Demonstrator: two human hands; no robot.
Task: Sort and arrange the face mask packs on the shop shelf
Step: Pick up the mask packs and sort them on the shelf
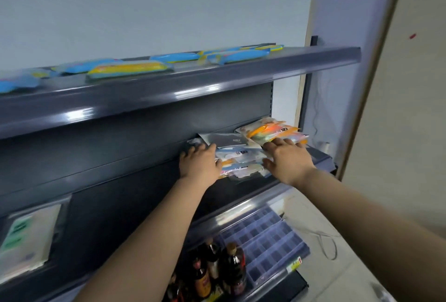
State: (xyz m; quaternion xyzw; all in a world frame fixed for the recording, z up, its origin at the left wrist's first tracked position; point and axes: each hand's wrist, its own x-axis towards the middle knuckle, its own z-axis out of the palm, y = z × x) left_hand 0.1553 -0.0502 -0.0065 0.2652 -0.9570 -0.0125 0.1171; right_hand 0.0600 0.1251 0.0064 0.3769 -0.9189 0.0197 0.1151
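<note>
You're squaring up the loose pile of face mask packs (237,157) on the middle shelf (149,181). Left hand (200,163) is pressing w/ fingers spread on the pile's left side, right hand (287,159) lying flat on its right, beside the orange stack (272,130). Push inward evenly, keep palms low so slippery packs aren't sliding off the front edge.
</note>
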